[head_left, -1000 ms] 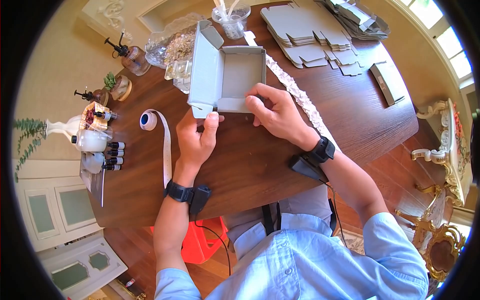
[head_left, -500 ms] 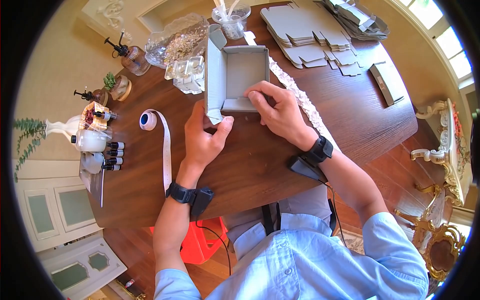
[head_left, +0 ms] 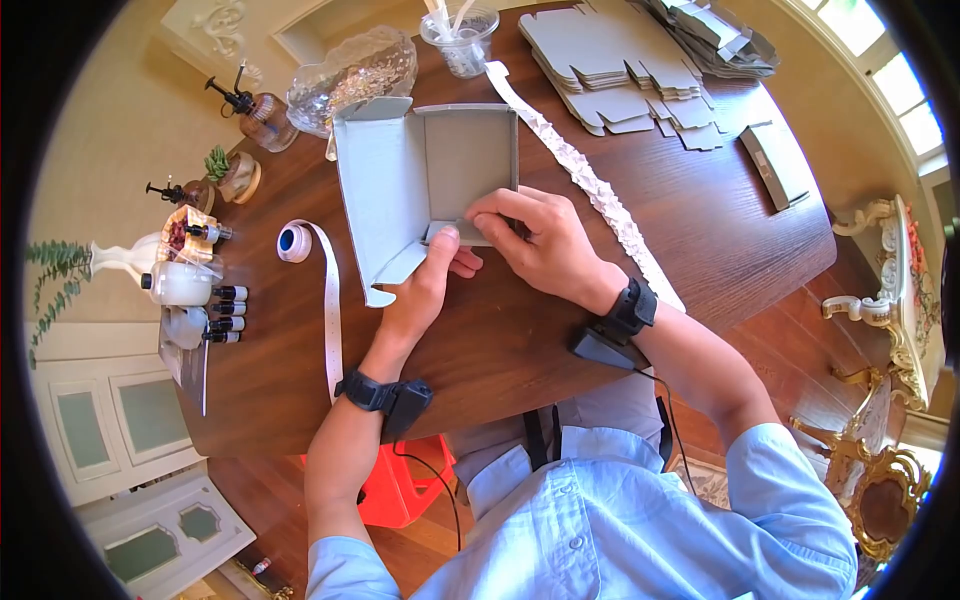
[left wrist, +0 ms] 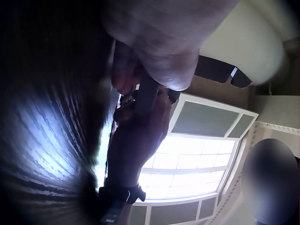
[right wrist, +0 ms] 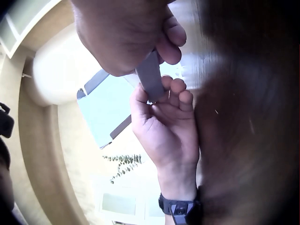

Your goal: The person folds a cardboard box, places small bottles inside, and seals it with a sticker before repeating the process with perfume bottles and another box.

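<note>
A grey cardboard box (head_left: 472,160) is held up over the table, its lid (head_left: 375,190) swung out to the left with the side flaps standing. My left hand (head_left: 418,295) grips the box's near wall, thumb on the inner side and fingers beneath. Beside it, my right hand (head_left: 550,245) pinches the same wall farther right, thumb and index finger at its edge. The right wrist view shows the near wall (right wrist: 151,77) edge-on between both hands, with the pale lid (right wrist: 105,110) spread behind. Part of the box's inside is hidden by the right hand.
Flat grey box blanks (head_left: 620,65) are stacked at the back right, near a folded box (head_left: 773,168). A ruffled white strip (head_left: 580,170) runs behind my right hand. Left of the box lie a ribbon roll (head_left: 295,242), small bottles (head_left: 230,308) and a glass dish (head_left: 355,75); a plastic cup (head_left: 465,45) stands behind.
The box has shifted left and slightly toward me, and its lid has opened wider. My left hand has gone from the lid's corner to the near wall. My right hand still pinches that wall.
</note>
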